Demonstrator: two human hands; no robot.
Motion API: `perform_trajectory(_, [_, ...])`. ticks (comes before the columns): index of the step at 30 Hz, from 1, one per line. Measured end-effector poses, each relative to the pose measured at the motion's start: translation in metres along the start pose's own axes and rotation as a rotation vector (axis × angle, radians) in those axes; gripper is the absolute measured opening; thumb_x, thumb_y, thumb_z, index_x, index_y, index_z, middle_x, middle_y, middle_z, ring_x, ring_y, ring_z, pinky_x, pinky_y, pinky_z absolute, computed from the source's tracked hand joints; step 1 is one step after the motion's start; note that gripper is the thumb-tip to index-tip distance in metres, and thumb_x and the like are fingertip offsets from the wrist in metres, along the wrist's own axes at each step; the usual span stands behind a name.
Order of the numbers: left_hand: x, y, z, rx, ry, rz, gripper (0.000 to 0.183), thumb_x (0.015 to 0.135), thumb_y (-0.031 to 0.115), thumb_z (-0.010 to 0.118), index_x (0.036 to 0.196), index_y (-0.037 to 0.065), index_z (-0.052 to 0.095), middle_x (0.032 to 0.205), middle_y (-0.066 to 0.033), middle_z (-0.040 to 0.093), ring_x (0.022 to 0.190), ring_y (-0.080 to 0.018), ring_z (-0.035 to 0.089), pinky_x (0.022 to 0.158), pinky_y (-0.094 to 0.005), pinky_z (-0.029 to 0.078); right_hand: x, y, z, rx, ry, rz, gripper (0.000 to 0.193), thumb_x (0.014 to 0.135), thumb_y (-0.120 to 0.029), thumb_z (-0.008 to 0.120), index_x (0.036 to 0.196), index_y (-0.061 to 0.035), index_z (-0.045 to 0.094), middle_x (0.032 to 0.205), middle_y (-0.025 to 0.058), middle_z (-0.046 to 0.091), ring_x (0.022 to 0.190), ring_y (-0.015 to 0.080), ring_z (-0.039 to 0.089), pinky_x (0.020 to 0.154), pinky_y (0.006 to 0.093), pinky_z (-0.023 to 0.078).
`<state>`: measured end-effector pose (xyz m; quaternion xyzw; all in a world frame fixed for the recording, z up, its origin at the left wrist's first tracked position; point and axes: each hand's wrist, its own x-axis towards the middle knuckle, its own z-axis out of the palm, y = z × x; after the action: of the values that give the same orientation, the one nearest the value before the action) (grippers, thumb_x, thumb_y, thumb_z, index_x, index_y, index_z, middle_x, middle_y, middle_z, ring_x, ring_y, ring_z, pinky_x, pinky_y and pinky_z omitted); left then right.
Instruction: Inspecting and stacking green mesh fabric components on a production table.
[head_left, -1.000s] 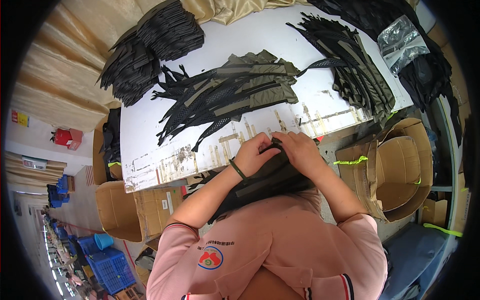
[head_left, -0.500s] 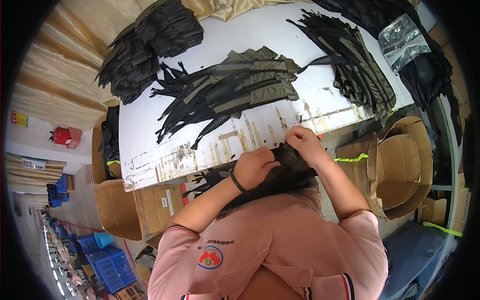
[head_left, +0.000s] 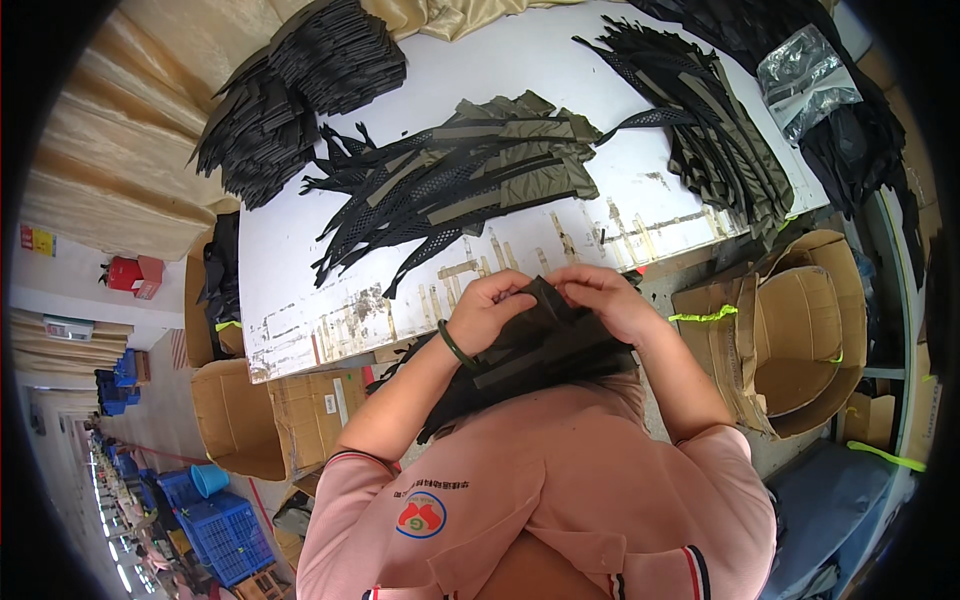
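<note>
Close to my body, at the table's front edge, both hands grip a dark fabric piece (head_left: 545,345) of black and olive cloth. My left hand (head_left: 492,308) pinches its upper edge, a dark green bangle on the wrist. Just to its right, my right hand (head_left: 605,300) has its fingers closed on the same edge. The cloth hangs down over my lap, and its lower part spreads to the left under my left forearm. Beyond my hands, a loose pile of black mesh and olive fabric pieces (head_left: 460,175) lies on the white table (head_left: 480,60).
Stacked black pieces (head_left: 335,60) stand at the table's back left. Another fabric pile (head_left: 700,120) and a clear plastic bag (head_left: 808,85) are at the right. Open cardboard boxes flank the table, one left (head_left: 235,420), one right (head_left: 805,340). Tape strips mark the tabletop's front.
My hands have come together at the cloth's upper edge: the left moved up, the right slightly left and down. More of the cloth's flat face now shows below them.
</note>
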<state>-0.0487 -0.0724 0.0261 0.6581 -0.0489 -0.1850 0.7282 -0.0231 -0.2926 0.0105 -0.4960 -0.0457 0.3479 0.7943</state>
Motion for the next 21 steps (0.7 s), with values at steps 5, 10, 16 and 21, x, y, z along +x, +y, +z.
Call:
perform_trajectory(5, [0.006, -0.009, -0.011, 0.086, 0.049, 0.138, 0.015, 0.089, 0.000, 0.058, 0.104, -0.002, 0.062, 0.095, -0.0024, 0.064, 0.086, -0.0096, 0.058, 0.079, -0.0229, 0.046, -0.004, 0.012, 0.002, 0.020, -0.291, 0.008, 0.027, 0.090, -0.013, 0.060, 0.114, -0.0001, 0.058, 0.103, 0.0037, 0.062, 0.094, 0.0129, 0.058, 0.086, 0.0290, 0.046])
perform_trajectory(10, [0.005, -0.008, -0.009, 0.070, 0.079, 0.147, 0.016, 0.089, 0.002, 0.059, 0.105, -0.001, 0.061, 0.098, -0.0044, 0.064, 0.093, -0.0114, 0.058, 0.084, -0.0249, 0.046, -0.002, 0.023, 0.013, 0.264, -0.065, -0.012, 0.010, 0.091, -0.007, 0.058, 0.098, -0.0013, 0.058, 0.093, 0.0050, 0.063, 0.078, 0.0138, 0.060, 0.073, 0.0291, 0.051])
perform_trajectory(16, [0.007, 0.003, 0.006, 0.484, 0.020, 0.108, 0.019, 0.090, 0.013, 0.063, 0.105, 0.000, 0.063, 0.096, -0.0034, 0.066, 0.088, -0.0103, 0.059, 0.081, -0.0249, 0.047, -0.002, 0.023, 0.015, -0.839, 0.345, -0.370, 0.007, 0.094, -0.007, 0.056, 0.097, -0.0014, 0.054, 0.079, 0.0025, 0.061, 0.065, 0.0105, 0.056, 0.061, 0.0263, 0.047])
perform_trajectory(21, [0.013, -0.002, 0.000, 0.291, 0.011, -0.131, 0.023, 0.091, 0.021, 0.062, 0.098, -0.001, 0.066, 0.087, -0.0060, 0.068, 0.084, -0.0096, 0.060, 0.078, -0.0265, 0.048, 0.004, 0.009, -0.002, -0.589, 0.509, -0.408, 0.014, 0.092, -0.009, 0.060, 0.105, -0.0053, 0.055, 0.068, 0.0013, 0.053, 0.060, 0.0093, 0.047, 0.057, 0.0254, 0.042])
